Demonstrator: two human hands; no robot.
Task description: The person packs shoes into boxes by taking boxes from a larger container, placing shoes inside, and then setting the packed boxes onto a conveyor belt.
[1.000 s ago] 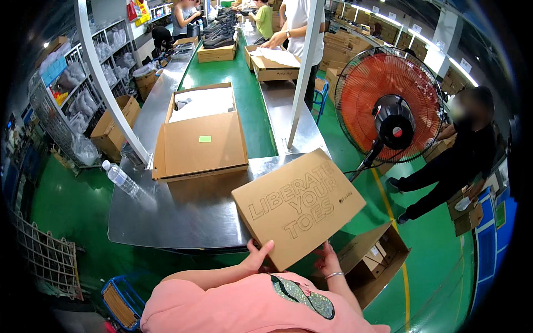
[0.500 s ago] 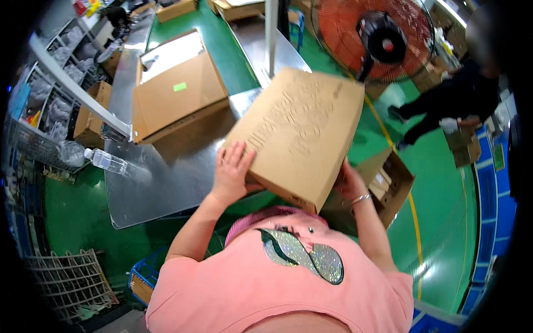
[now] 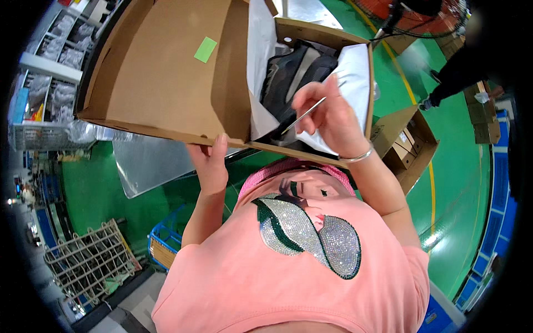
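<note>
An open cardboard shoebox (image 3: 363, 130) is tilted in front of me, its lid (image 3: 161, 72) folded out to the left. A green sticker (image 3: 205, 49) is on the lid's inner face. Dark grey and black shoes (image 3: 291, 75) lie in the box among white tissue paper (image 3: 352, 69). My left hand (image 3: 212, 161) grips the lid's near edge, thumb on top. Over the shoes, my right hand (image 3: 330, 114) is closed on a thin silver rod (image 3: 304, 115). The rod slants down to the left and its dark lower end reaches the box's near side.
A metal table (image 3: 144, 172) shows beneath the lid. On the right floor stands an open carton (image 3: 413, 147) holding smaller boxes. A large fan (image 3: 422, 14) and another person's dark-clothed leg (image 3: 452, 75) are beyond. A blue stool (image 3: 166, 241) and a rack (image 3: 91, 258) are at lower left.
Both hands held a closed cardboard box before. Now an open shoebox with its green-stickered lid fills that place, my left hand on the lid and my right hand raised with a rod.
</note>
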